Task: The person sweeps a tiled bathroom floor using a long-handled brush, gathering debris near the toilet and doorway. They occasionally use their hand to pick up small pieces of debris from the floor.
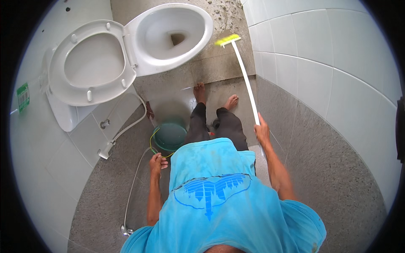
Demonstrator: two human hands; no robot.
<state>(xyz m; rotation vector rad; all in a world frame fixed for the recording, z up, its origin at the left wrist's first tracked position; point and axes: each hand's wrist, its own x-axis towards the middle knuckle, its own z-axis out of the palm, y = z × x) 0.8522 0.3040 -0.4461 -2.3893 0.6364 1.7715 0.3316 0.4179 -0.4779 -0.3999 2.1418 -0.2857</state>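
Observation:
My right hand [261, 134] is closed round the long white handle of a scrub brush [244, 78]. The brush's yellow bristled head lies far off, on the floor beside the toilet bowl [143, 40]. At the left, my left hand [157, 163] has its fingers curled beside a dark green bucket [170, 137]. A thin grey hose [136, 177] and the bucket's yellow wire handle [152, 138] with a green grip meet at these fingers. Which of them the fingers hold, I cannot make out. The toilet seat [93, 96] is raised.
A white hand sprayer [105, 150] on a hose hangs on the left wall near a valve [104, 124]. A tap [126, 230] sits lower left. White tiled wall [303, 76] closes the right side. The concrete floor [223, 17] has dirt on it; a low step crosses it near my bare feet.

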